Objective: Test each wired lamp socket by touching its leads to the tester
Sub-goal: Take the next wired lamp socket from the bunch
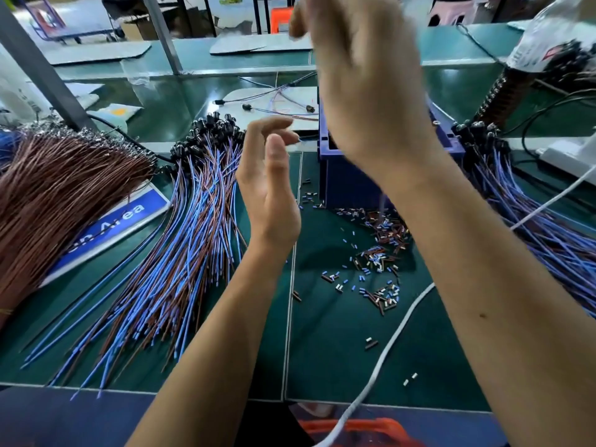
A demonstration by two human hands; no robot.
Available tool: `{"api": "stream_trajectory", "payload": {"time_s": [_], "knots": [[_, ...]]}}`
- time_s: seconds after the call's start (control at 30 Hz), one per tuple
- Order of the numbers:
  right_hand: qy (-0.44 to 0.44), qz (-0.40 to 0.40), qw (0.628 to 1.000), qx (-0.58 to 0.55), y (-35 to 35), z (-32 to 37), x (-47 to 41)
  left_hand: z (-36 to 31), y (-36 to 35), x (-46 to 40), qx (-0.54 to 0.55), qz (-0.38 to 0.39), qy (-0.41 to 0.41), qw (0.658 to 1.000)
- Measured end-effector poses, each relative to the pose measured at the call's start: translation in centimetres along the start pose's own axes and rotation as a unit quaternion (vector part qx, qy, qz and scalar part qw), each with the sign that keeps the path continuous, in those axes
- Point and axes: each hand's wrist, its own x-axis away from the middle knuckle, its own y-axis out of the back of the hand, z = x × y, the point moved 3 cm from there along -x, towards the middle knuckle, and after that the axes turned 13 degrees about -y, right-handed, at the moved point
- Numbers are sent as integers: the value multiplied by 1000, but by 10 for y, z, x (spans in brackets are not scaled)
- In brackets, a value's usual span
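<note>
While raised, left hand (271,185) curls loosely

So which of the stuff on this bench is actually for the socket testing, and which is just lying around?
For the job:
wired sockets pile
second socket pile
blue box

Lying about:
brown wire bundle
cut insulation bits
white cable
blue sign

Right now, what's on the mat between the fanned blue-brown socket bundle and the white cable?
Head view: the left forearm crosses above it; on the mat, scattered cut insulation bits.
</note>
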Motion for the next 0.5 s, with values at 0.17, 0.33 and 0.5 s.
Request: {"api": "stream_trajectory", "payload": {"time_s": [0.17,0.33,0.5], "knots": [[-3,199,947,251,-23,-15,40,-2,-1,-1,65,-30,68,995],[-34,227,955,187,-16,-49,56,14,0,-3,259,-126,338,896],[-78,220,968,96,21,-101,72,23,10,-7,401,-225,403,792]]}}
